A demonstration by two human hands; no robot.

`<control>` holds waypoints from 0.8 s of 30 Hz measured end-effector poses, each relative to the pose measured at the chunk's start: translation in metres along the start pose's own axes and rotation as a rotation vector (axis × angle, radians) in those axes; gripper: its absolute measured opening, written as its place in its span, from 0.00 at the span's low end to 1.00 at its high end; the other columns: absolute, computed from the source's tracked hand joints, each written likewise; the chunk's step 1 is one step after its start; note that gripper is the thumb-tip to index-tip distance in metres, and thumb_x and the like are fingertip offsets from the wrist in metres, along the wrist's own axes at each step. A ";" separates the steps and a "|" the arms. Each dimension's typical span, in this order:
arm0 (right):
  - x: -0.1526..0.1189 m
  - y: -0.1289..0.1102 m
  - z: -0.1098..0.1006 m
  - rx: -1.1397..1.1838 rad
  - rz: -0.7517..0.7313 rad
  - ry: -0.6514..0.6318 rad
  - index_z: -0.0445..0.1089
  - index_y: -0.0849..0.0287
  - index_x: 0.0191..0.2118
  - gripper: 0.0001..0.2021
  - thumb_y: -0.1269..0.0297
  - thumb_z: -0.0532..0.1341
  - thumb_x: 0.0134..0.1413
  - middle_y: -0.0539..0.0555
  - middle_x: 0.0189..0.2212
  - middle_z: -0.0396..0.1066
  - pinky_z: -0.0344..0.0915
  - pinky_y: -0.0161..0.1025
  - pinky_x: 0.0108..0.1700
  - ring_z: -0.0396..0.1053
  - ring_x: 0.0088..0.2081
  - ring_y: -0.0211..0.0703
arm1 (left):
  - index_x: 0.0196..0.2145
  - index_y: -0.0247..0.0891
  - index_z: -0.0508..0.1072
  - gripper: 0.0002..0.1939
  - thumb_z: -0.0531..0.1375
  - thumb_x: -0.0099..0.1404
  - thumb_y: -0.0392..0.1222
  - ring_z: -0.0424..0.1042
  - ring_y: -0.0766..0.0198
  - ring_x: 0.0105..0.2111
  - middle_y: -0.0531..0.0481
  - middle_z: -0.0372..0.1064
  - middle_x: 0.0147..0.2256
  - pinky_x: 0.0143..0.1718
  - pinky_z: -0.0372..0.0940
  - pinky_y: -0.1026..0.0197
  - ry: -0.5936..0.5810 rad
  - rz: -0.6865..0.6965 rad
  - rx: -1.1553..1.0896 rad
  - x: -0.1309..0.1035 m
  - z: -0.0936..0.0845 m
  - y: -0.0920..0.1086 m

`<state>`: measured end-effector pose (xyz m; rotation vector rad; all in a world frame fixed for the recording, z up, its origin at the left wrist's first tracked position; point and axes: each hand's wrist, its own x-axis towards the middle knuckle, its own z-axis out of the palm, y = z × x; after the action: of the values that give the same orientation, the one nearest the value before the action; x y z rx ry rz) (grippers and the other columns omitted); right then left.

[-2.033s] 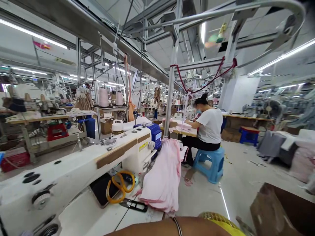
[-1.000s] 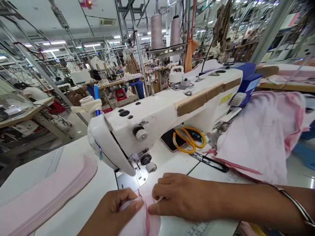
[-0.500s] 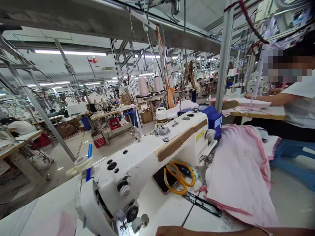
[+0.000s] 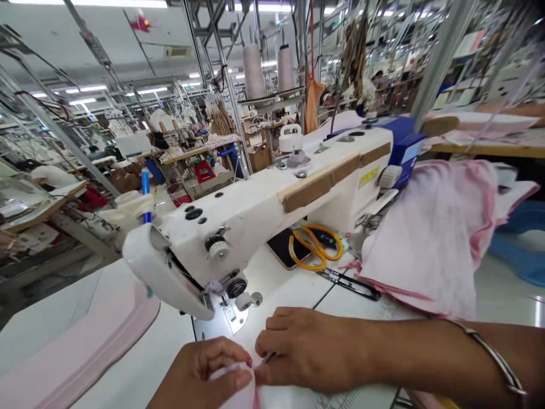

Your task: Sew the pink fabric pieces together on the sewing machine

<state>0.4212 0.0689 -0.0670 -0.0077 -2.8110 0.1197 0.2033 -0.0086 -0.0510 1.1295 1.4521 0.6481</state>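
Observation:
A white and pink piece of fabric [image 4: 232, 392] is pinched between the thumb and fingers of my left hand [image 4: 202, 372], low in the head view. My right hand [image 4: 306, 346] reaches in from the right, fingers closed at the same fabric's pink edge; a small greyish glint shows between them, too small to name. Both hands are just in front of the needle plate [image 4: 223, 318] of a white sewing machine [image 4: 264, 210]. The fabric's lower part is out of frame.
Orange-handled scissors [image 4: 317, 250] lie by a dark phone [image 4: 287, 247] under the machine arm. Pink-white fabric [image 4: 430, 238] hangs over the table's right side. Another pink piece [image 4: 106, 346] lies left. Thread cones [image 4: 255, 71] stand behind; a blue stool [image 4: 519, 244] is at right.
The view has tilted down, so the machine sits higher in the picture. Both my hands and the fabric between them now show; before, only part of my right arm did.

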 end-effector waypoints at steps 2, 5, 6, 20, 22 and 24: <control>0.000 0.000 -0.004 0.013 0.001 -0.015 0.67 0.58 0.48 0.10 0.67 0.51 0.68 0.51 0.37 0.65 0.55 0.39 0.37 0.56 0.33 0.41 | 0.29 0.38 0.73 0.18 0.70 0.47 0.53 0.66 0.65 0.27 0.55 0.70 0.24 0.33 0.57 0.63 0.055 0.003 -0.058 0.001 0.001 -0.002; 0.000 0.000 -0.003 0.010 0.006 -0.018 0.68 0.58 0.47 0.10 0.67 0.51 0.68 0.50 0.37 0.64 0.54 0.39 0.37 0.55 0.33 0.41 | 0.34 0.39 0.71 0.20 0.71 0.46 0.50 0.66 0.67 0.26 0.58 0.67 0.24 0.32 0.58 0.63 0.104 0.008 -0.099 0.002 0.002 -0.004; 0.001 0.000 -0.002 0.009 0.004 -0.017 0.68 0.58 0.47 0.09 0.68 0.52 0.68 0.50 0.36 0.64 0.54 0.39 0.37 0.54 0.33 0.41 | 0.34 0.39 0.71 0.20 0.71 0.46 0.49 0.66 0.67 0.26 0.59 0.65 0.23 0.31 0.58 0.64 0.114 0.009 -0.082 0.002 0.003 -0.005; -0.003 0.002 0.002 0.045 -0.014 0.006 0.67 0.58 0.51 0.11 0.69 0.55 0.66 0.51 0.36 0.64 0.55 0.40 0.37 0.56 0.35 0.41 | 0.34 0.40 0.69 0.17 0.67 0.47 0.46 0.59 0.69 0.23 0.59 0.63 0.25 0.27 0.53 0.65 0.103 -0.079 0.239 0.008 -0.011 0.014; -0.003 0.002 0.002 0.045 -0.014 0.008 0.67 0.59 0.51 0.11 0.70 0.54 0.66 0.52 0.36 0.64 0.55 0.39 0.38 0.55 0.35 0.41 | 0.34 0.40 0.69 0.17 0.66 0.47 0.45 0.62 0.67 0.24 0.58 0.64 0.26 0.28 0.55 0.64 0.107 -0.072 0.264 0.010 -0.008 0.012; -0.003 0.002 0.002 0.042 -0.019 -0.001 0.67 0.59 0.51 0.11 0.70 0.53 0.66 0.52 0.35 0.64 0.55 0.39 0.38 0.55 0.35 0.42 | 0.34 0.41 0.69 0.16 0.66 0.47 0.46 0.62 0.67 0.24 0.58 0.64 0.27 0.28 0.55 0.64 0.107 -0.072 0.281 0.011 -0.007 0.011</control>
<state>0.4231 0.0706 -0.0698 0.0295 -2.8083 0.1745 0.2006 0.0072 -0.0442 1.2660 1.7066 0.4689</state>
